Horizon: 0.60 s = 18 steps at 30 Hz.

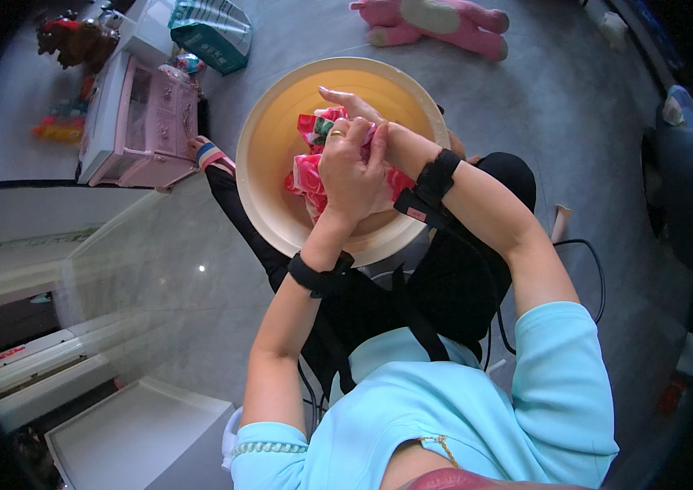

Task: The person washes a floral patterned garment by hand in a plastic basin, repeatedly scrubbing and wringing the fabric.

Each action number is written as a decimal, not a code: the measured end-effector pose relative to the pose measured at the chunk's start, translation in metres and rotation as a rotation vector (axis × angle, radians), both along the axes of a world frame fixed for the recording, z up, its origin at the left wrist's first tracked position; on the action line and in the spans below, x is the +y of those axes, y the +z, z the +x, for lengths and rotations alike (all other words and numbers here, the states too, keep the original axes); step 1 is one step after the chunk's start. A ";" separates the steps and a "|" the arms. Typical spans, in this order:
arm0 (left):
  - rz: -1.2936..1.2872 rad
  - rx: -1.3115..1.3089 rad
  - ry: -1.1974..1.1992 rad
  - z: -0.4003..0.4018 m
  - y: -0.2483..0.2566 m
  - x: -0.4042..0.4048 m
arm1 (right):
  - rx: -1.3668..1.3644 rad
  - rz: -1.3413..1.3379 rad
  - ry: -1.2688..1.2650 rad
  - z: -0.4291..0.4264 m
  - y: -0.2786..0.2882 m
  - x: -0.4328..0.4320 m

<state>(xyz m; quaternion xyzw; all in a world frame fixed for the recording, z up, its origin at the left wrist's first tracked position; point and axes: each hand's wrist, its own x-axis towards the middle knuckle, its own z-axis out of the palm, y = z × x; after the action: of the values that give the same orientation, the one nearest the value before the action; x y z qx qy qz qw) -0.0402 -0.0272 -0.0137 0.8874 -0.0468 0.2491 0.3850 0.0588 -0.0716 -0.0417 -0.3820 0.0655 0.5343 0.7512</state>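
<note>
A round cream plastic basin (259, 177) sits in front of me, between my knees. In it lies a bunched cloth (308, 174) with a red, pink and white floral print and some green. My left hand (352, 168), wearing a gold ring, is closed over a gathered part of this cloth. Pressed against it from the right, my right hand (362, 110) has the same bunch between its palm and my left fingers. One right digit sticks out toward the upper left; the other right fingers are hidden beneath the cloth and my left hand.
A pink plush toy (432, 21) lies on the grey floor beyond the basin. At the upper left are a pink toy cabinet (166, 122) and a green-and-white bag (212, 37). A black cable (597, 275) loops at my right; a white tray-like surface (144, 429) stands lower left.
</note>
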 end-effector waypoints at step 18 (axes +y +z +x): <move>0.276 -0.118 0.200 0.031 -0.014 0.019 | -0.109 0.076 -0.214 -0.007 -0.022 0.008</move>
<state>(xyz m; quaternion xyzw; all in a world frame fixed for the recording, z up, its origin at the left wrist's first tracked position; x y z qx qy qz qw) -0.0092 -0.0077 -0.0277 0.9158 -0.0147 0.3292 0.2294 0.0517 -0.0639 -0.0637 -0.3724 0.0446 0.4316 0.8204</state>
